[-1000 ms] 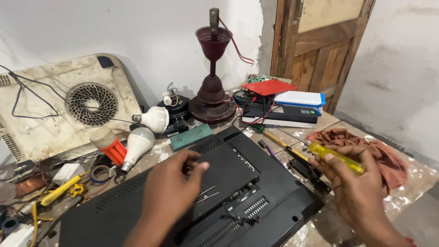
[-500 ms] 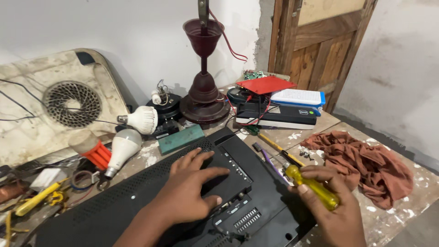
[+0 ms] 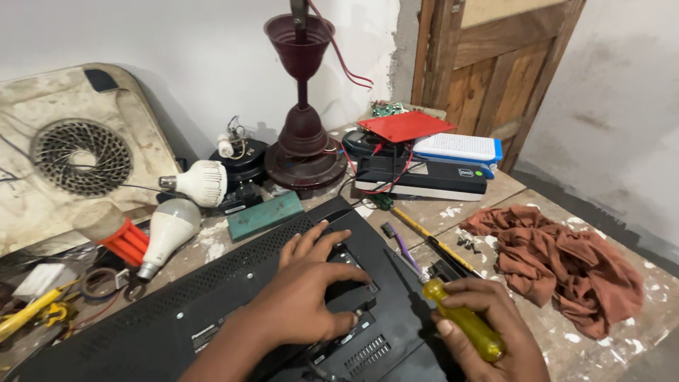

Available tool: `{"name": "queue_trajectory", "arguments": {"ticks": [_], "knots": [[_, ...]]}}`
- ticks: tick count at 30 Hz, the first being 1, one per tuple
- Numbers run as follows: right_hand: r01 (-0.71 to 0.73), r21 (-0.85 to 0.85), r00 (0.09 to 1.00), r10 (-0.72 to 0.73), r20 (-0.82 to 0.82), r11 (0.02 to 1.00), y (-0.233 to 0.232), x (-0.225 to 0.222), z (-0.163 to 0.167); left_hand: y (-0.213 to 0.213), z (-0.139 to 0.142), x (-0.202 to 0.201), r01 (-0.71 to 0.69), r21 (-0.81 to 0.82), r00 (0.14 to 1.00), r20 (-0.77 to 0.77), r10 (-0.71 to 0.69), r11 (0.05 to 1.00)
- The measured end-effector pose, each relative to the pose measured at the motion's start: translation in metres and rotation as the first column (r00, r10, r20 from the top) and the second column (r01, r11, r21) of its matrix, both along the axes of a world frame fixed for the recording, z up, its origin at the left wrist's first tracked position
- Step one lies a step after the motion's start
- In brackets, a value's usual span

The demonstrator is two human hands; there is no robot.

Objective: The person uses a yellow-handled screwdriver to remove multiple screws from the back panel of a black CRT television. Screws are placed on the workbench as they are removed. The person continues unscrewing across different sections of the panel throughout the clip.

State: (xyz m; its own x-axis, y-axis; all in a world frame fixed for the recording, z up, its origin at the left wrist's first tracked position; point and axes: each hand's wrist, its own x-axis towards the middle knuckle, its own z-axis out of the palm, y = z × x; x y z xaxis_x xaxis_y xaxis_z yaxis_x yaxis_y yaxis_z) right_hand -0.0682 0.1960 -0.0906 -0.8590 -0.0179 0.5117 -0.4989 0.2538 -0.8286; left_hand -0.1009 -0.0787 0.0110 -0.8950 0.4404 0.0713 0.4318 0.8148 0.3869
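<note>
A black flat-screen set [image 3: 212, 311] lies face down on the workbench, its back panel up. My left hand [image 3: 311, 283] rests spread on the raised centre section of that back. My right hand [image 3: 488, 332] grips a screwdriver with a yellow handle [image 3: 463, 322]; its metal shaft points up-left toward the set's right edge, where the tip is near the panel. A few small dark screws [image 3: 467, 244] lie loose on the bench beside a rumpled brown cloth [image 3: 559, 265].
A dark red lamp stand [image 3: 304, 141] rises at the back. Two white bulbs [image 3: 177, 219] and a dirty cooling pad [image 3: 71, 163] sit at left. Stacked boxes [image 3: 431, 166], a green block [image 3: 265, 216], a toothbrush [image 3: 396, 240] and yellow-handled tools [image 3: 28, 315] lie around.
My right hand has come down and in from the right with the screwdriver, turning its tip toward the set. My left hand has spread flat on the back panel. The view has shifted right.
</note>
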Motion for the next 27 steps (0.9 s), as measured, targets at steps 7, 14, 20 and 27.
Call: {"name": "queue_trajectory", "arguments": {"ticks": [7,14,20,27], "knots": [[0.005,0.171,0.997,0.009,-0.083,0.985,0.004,-0.001,0.001,0.004,0.008,-0.005,-0.012,0.007,0.999,0.042,0.012,1.0],[-0.016,0.2,0.995,0.035,-0.092,0.98,0.004,0.0,0.006,0.007,0.01,-0.009,0.013,0.002,0.999,0.048,-0.013,1.0],[-0.011,0.209,0.996,0.029,-0.083,0.978,0.004,0.001,0.006,0.007,0.013,-0.01,0.035,-0.001,0.998,0.052,-0.035,0.999],[-0.012,0.204,0.997,0.028,-0.079,0.979,0.004,-0.001,0.006,0.011,0.018,-0.011,0.034,-0.006,0.996,0.079,-0.033,0.999]]}}
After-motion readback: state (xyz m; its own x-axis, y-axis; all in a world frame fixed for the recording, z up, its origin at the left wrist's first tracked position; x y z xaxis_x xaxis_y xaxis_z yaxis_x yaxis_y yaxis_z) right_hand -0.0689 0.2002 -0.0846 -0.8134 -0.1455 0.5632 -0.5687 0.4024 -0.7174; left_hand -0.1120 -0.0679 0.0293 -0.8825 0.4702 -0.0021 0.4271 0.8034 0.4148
